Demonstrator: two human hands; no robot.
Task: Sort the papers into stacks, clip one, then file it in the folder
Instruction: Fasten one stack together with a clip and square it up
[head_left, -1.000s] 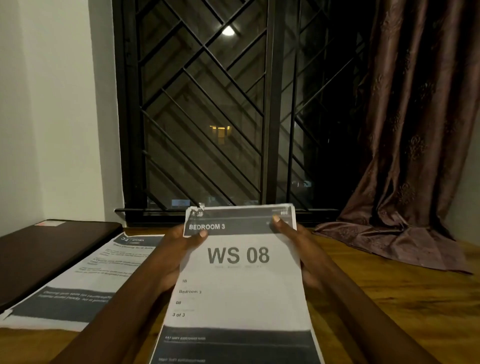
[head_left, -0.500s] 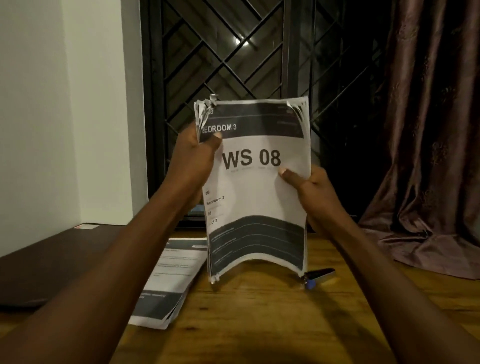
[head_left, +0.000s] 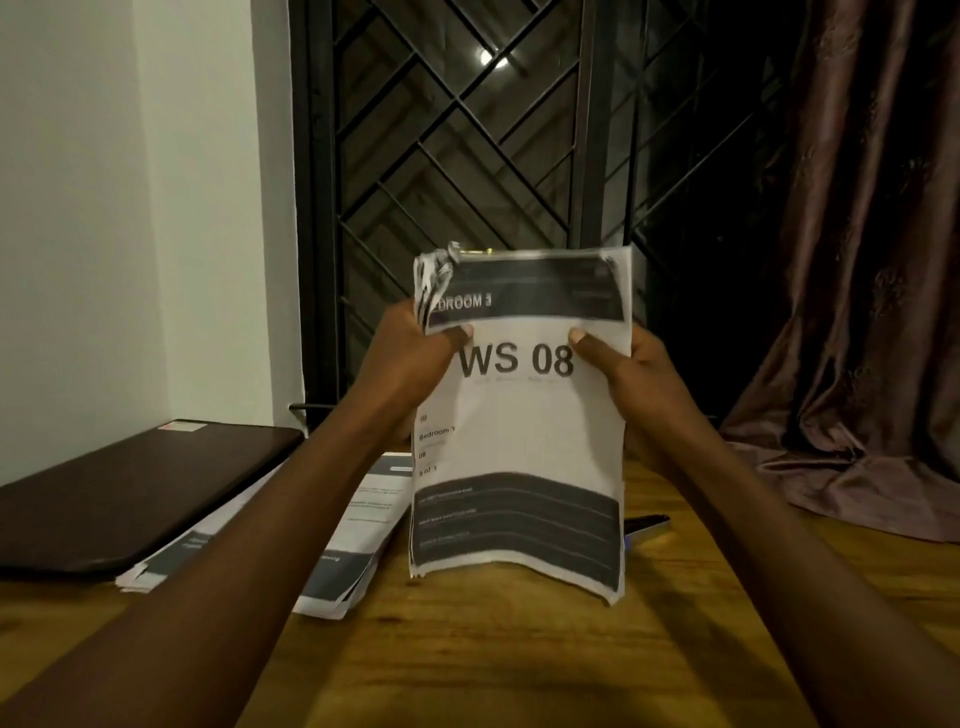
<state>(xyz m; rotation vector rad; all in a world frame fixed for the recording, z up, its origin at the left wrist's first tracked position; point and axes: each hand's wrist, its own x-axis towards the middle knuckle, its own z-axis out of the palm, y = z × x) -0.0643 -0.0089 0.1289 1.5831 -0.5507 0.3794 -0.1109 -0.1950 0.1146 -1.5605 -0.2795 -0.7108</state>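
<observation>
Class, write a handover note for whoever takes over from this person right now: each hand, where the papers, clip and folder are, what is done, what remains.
Left hand: grips the left edge of the WS 08 stack, thumb in front.
Right hand: grips its right edge.
The stack is upright over the table.
Second stack: flat on the table, to the left.
Dark flat case further left, probably the folder.
Small dark item behind the held stack, maybe the clip.
Done: papers in two stacks.
Left: clip one stack, file it.
</observation>
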